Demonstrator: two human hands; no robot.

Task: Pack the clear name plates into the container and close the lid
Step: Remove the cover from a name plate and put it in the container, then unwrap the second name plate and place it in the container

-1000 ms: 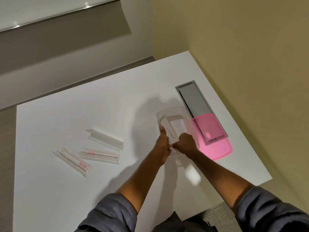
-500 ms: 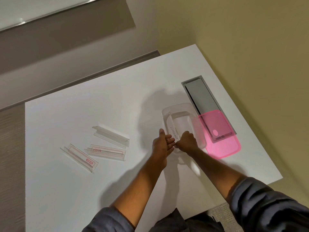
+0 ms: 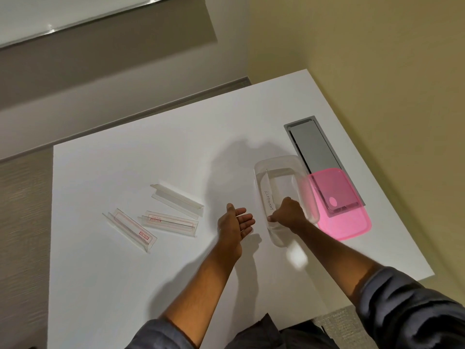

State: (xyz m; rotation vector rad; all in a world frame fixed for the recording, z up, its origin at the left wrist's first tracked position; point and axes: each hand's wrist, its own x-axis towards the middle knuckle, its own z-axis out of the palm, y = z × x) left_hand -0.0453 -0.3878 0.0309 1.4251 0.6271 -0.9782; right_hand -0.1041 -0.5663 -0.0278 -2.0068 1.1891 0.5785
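At a white table point(image 3: 125, 285), a person's right hand point(image 3: 289, 214) reaches down into a clear plastic container point(image 3: 276, 159) standing toward the table's right edge. Its curled fingers and thumb grip the near end of a clear name plate point(image 3: 268, 195) whose paper insert is hand-lettered "ELEPHANT". That plate lies lengthwise inside the container, along its left wall.

The left hand point(image 3: 235, 221) is just left of the container and apart from it, fingers straight and loosely spread, palm turned partly upward, holding nothing. Whether it touches the tabletop cannot be told.

Three more plates lie out on the table toward its left side, well apart from the container. A blank plate point(image 3: 177, 200) sits farthest back, set at an angle. Just in front of it is a red-printed plate point(image 3: 169, 223). A red-labelled plate point(image 3: 129, 230) lies nearest the left edge.

The container stands open. Its translucent pink lid point(image 3: 352, 222) lies flat just to the container's right, near the table's right edge. The lid covers the near end of a grey cable hatch point(image 3: 312, 144) set into the tabletop, which runs back alongside the container.

Both forearms are bare, with a grey left sleeve point(image 3: 161, 336) and a grey right sleeve point(image 3: 407, 311) at the near edge of the table.
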